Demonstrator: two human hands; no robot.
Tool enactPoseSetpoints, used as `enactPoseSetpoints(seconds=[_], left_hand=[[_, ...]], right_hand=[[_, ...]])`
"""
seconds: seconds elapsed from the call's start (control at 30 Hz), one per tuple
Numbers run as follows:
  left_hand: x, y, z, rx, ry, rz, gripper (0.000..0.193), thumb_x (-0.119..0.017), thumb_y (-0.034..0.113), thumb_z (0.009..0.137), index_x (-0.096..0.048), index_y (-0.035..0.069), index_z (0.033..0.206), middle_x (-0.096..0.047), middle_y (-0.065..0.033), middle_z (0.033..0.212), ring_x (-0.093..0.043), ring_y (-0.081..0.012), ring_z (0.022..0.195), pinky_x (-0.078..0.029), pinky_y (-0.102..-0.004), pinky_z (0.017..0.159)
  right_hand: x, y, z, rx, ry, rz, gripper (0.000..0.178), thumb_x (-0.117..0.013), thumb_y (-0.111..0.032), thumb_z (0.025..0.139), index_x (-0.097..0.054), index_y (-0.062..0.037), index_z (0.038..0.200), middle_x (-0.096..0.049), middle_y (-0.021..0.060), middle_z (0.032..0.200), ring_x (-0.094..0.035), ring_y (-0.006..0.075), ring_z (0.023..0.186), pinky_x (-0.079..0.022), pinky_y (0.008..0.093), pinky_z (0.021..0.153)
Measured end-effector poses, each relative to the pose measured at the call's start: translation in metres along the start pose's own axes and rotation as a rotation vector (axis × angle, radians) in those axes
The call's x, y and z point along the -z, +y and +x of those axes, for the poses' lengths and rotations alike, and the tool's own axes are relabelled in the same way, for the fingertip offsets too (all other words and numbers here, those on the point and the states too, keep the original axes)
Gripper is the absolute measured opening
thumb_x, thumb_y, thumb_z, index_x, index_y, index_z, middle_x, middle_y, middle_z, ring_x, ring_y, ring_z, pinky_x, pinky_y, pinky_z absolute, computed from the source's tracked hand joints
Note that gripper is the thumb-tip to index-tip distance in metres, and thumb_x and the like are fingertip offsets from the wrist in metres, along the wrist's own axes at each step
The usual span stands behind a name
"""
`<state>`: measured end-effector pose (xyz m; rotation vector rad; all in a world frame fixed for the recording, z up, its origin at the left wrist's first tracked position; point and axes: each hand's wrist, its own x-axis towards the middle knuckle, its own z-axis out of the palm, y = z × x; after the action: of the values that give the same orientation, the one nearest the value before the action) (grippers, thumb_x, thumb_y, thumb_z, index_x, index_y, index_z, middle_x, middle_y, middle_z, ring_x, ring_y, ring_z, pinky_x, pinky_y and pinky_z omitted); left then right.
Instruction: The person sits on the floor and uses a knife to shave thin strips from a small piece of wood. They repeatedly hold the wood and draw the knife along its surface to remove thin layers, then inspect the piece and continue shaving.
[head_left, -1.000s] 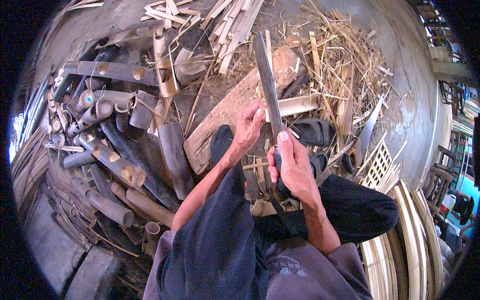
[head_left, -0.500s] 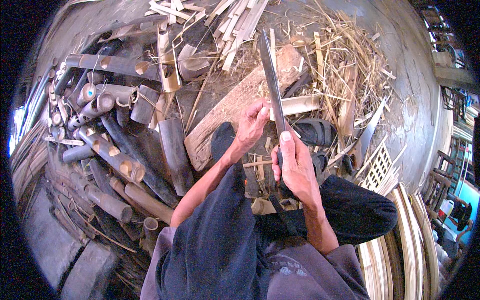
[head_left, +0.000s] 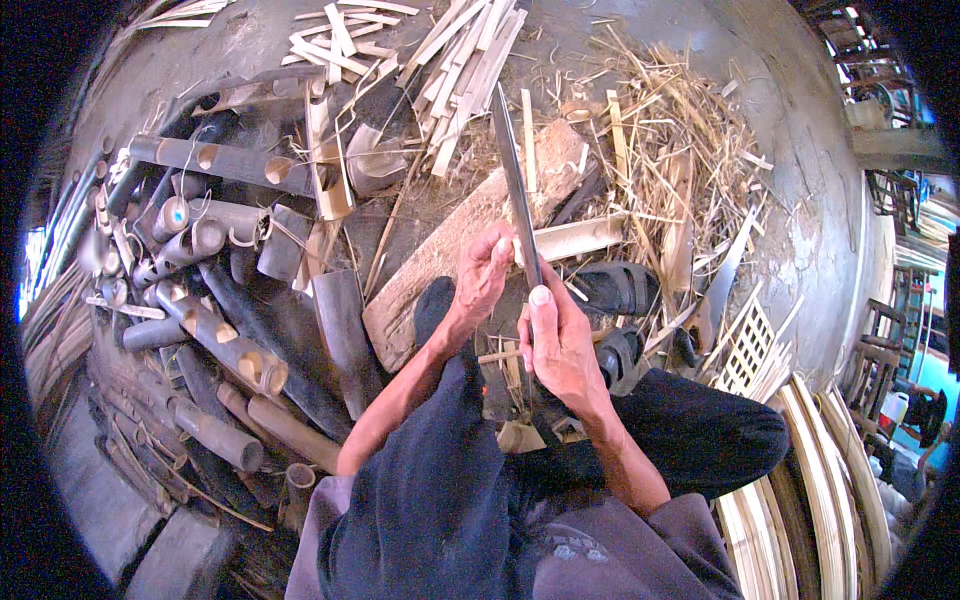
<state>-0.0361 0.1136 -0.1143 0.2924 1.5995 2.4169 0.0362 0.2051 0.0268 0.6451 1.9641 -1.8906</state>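
Note:
A long machete (head_left: 514,180) slants upward in front of me, its blade tip toward the far side. My right hand (head_left: 560,345) is wrapped round its lower end, thumb laid along the top. Close beside the blade is my left hand (head_left: 484,272), its fingers closed with thumb against forefinger; what they pinch, if anything, is hidden. A pale split bamboo piece (head_left: 580,237) stretches right from behind the blade, its left end by my left fingertips. Beyond both hands lies a thick, rough wooden block (head_left: 440,245) on the floor.
Dark bamboo tubes (head_left: 225,340) are piled at the left. Pale strips (head_left: 465,85) lie at the far side, and shavings (head_left: 665,130) are heaped at the far right. A saw (head_left: 722,285) and a woven lattice (head_left: 748,345) lie right, above bundled slats (head_left: 790,490).
The view has shifted, so the floor things sit slightly lower and further left. Both hands and the machete appear lower and further left too; my right hand still grips the machete.

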Motion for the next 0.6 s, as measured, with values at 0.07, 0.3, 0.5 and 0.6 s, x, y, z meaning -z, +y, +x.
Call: enactPoseSetpoints(seconds=[0.07, 0.3, 0.5, 0.6], left_hand=[[-0.001, 0.007, 0.002, -0.018, 0.022, 0.012, 0.035, -0.049, 0.037, 0.098, -0.055, 0.007, 0.082, -0.045, 0.0037, 0.078, -0.04, -0.0085, 0.073, -0.035, -0.0244, 0.066], [0.004, -0.001, 0.006, 0.041, 0.016, -0.047, 0.035, -0.048, 0.035, 0.099, -0.055, 0.007, 0.08, -0.045, 0.0043, 0.077, -0.04, -0.008, 0.072, -0.034, -0.0242, 0.065], [-0.002, 0.043, 0.019, -0.233, -0.032, 0.07, 0.038, -0.051, 0.039, 0.097, -0.055, 0.007, 0.075, -0.046, 0.0023, 0.074, -0.043, -0.0087, 0.069, -0.033, -0.0235, 0.061], [0.003, 0.051, 0.024, -0.256, -0.05, 0.152, 0.041, -0.053, 0.041, 0.095, -0.053, 0.006, 0.073, -0.047, 0.0012, 0.073, -0.044, -0.0101, 0.067, -0.033, -0.0241, 0.06]], right_hand=[[0.002, -0.002, 0.002, 0.071, -0.008, -0.041, 0.047, -0.039, -0.028, 0.101, -0.034, -0.0153, 0.146, -0.045, -0.0025, 0.063, -0.044, 0.0071, 0.057, -0.041, 0.0263, 0.053], [0.003, 0.006, 0.011, 0.149, -0.043, -0.049, 0.049, -0.037, -0.033, 0.102, -0.03, -0.0122, 0.146, -0.043, -0.0026, 0.062, -0.04, 0.005, 0.049, -0.037, 0.0215, 0.044], [-0.002, -0.013, -0.009, 0.185, -0.063, -0.059, 0.052, -0.035, -0.035, 0.102, -0.027, -0.011, 0.147, -0.043, -0.0023, 0.062, -0.04, 0.0051, 0.049, -0.036, 0.022, 0.044], [-0.003, -0.021, -0.013, 0.164, -0.073, 0.01, 0.055, -0.035, -0.039, 0.102, -0.026, -0.0109, 0.147, -0.043, -0.0026, 0.062, -0.04, 0.0046, 0.049, -0.036, 0.0208, 0.045]])
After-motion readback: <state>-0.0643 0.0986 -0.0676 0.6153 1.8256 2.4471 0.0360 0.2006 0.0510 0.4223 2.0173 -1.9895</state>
